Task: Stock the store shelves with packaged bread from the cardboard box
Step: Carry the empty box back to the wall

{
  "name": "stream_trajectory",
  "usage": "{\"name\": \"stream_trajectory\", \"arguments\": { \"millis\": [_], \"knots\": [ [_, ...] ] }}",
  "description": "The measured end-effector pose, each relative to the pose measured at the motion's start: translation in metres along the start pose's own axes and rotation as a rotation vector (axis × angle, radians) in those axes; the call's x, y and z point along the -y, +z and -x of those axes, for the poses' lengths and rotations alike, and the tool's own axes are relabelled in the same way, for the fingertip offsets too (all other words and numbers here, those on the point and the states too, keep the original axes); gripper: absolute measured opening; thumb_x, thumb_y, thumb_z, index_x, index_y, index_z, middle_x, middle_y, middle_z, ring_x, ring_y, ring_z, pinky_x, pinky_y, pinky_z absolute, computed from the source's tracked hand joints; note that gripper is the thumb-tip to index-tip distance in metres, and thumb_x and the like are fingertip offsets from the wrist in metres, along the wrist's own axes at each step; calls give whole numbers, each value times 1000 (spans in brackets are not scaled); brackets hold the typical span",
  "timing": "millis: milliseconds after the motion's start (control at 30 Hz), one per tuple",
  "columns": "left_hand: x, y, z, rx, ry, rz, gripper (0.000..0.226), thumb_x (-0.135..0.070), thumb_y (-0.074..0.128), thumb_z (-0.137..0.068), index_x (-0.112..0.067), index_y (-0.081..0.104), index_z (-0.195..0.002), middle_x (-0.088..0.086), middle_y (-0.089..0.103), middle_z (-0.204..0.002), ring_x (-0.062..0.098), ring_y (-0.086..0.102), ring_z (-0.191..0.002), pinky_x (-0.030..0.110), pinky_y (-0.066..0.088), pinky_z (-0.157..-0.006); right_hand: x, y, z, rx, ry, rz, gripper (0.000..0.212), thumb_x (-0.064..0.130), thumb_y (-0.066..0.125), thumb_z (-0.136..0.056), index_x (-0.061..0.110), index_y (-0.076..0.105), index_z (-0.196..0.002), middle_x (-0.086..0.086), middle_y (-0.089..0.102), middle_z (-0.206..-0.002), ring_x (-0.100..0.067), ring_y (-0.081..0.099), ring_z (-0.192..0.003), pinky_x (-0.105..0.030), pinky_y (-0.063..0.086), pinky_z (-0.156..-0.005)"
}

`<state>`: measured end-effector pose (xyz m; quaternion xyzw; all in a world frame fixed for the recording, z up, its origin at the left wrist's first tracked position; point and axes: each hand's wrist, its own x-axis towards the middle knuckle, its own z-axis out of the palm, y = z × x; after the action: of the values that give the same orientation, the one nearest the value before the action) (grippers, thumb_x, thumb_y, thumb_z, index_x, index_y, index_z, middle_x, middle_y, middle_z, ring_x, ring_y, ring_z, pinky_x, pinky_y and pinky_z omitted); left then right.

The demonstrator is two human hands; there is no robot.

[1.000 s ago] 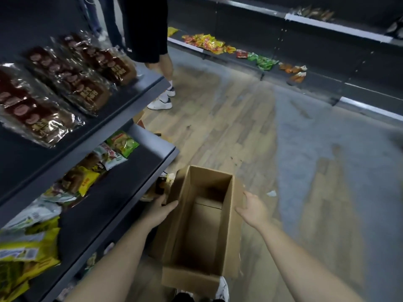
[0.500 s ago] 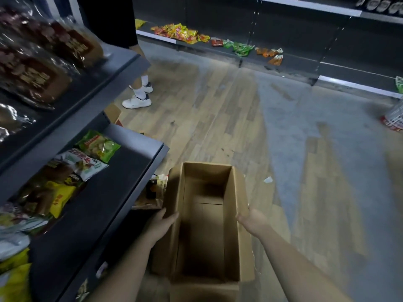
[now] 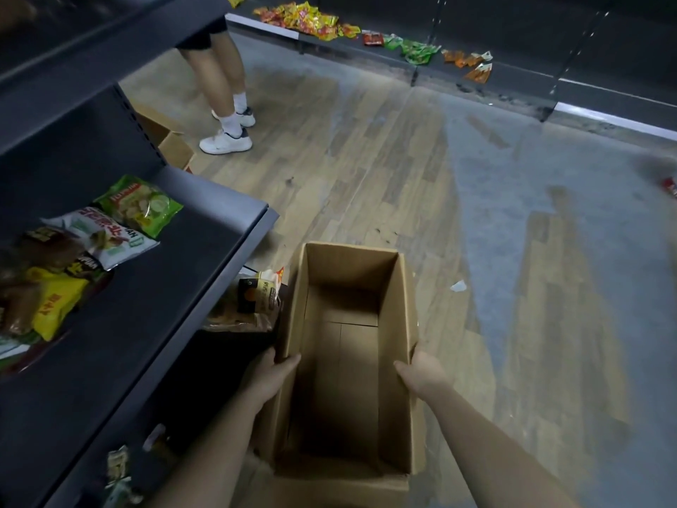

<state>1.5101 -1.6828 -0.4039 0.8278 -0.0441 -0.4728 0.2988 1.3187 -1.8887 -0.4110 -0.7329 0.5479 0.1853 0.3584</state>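
Note:
An open cardboard box (image 3: 394, 287) is in front of me above the wooden floor, and I see nothing inside it. My left hand (image 3: 273, 375) grips its left wall, thumb over the rim. My right hand (image 3: 421, 373) grips the right wall the same way. To the left runs a dark shelf (image 3: 176, 273) carrying several packaged goods, among them a green bag (image 3: 141, 205) and a yellow bag (image 3: 53, 306). On the shelf below, beside the box's left wall, lies a packaged bread (image 3: 252, 306).
Another person's legs in white shoes (image 3: 225, 141) stand at the far end of the left shelf, near a second cardboard box (image 3: 172, 144). A far shelf (image 3: 366, 49) across the aisle holds colourful snack packets. A scrap of paper (image 3: 458, 286) lies on the floor.
My view has tilted down and the upper shelf with bread has left the frame. Both hands have shifted from flat on the box's sides to gripping its walls over the rims.

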Motion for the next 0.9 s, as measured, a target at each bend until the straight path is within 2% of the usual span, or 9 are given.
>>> {"name": "stream_trajectory", "arguments": {
  "millis": [100, 233, 300, 433, 567, 700, 800, 900],
  "knots": [
    [-3, 4, -4, -23, 41, -67, 38, -40, 54, -98, -19, 57, -130, 2, 63, -117, 22, 60, -105, 41, 50, -94, 1, 6, -1, -51, -4, 40, 53, 35, 55, -95, 9, 40, -138, -5, 61, -117, -23, 62, -106, -33, 54, -84],
    [-11, 7, -3, -109, 91, -319, 27, -39, 50, -100, -16, 63, -105, 1, 64, -92, 17, 62, -81, 28, 48, -67, 0, 3, 4, -94, -45, 151, 28, 36, 52, -97, 14, 58, -114, 2, 59, -95, -17, 63, -94, -30, 56, -79],
    [-13, 9, -2, -159, 101, -413, 29, -40, 49, -101, -16, 63, -94, 0, 63, -84, 15, 62, -74, 26, 47, -61, 0, 3, 5, -109, -51, 164, 25, 36, 53, -97, 15, 61, -108, 4, 59, -91, -14, 61, -86, -27, 56, -76],
    [-17, 14, 3, -166, 101, -404, 27, -36, 48, -101, -17, 57, -84, 2, 60, -84, 17, 60, -74, 28, 44, -59, -3, 5, 2, -76, -59, 111, 28, 31, 50, -99, 12, 59, -117, 0, 60, -99, -17, 59, -90, -26, 51, -77],
    [-23, 9, 16, -150, 103, -385, 26, -34, 48, -101, -17, 56, -84, 3, 59, -85, 18, 59, -75, 29, 43, -61, -2, -5, 16, -49, -44, 55, 31, 28, 48, -99, 11, 57, -123, -5, 64, -111, -21, 61, -103, -34, 54, -88],
    [-34, -2, 41, -125, 108, -361, 25, -34, 48, -101, -14, 62, -98, 5, 62, -92, 21, 62, -82, 32, 49, -70, 4, -25, 37, -48, -47, 4, 27, 25, 49, -99, 9, 58, -120, -5, 64, -109, -21, 62, -101, -34, 53, -87],
    [-46, -13, 69, -127, 105, -337, 22, -31, 48, -102, -14, 61, -102, 4, 61, -94, 18, 61, -82, 31, 50, -70, 14, -48, 57, -41, -62, -21, 26, 21, 49, -98, 9, 59, -118, -4, 63, -101, -21, 61, -93, -33, 52, -81],
    [-56, -30, 99, -128, 100, -306, 24, -32, 48, -101, -15, 61, -111, 4, 63, -101, 21, 61, -88, 37, 54, -79, 29, -74, 79, -33, -96, 13, 28, 23, 48, -96, 7, 59, -116, -10, 65, -106, -27, 63, -98, -38, 53, -86]
  ]
}}
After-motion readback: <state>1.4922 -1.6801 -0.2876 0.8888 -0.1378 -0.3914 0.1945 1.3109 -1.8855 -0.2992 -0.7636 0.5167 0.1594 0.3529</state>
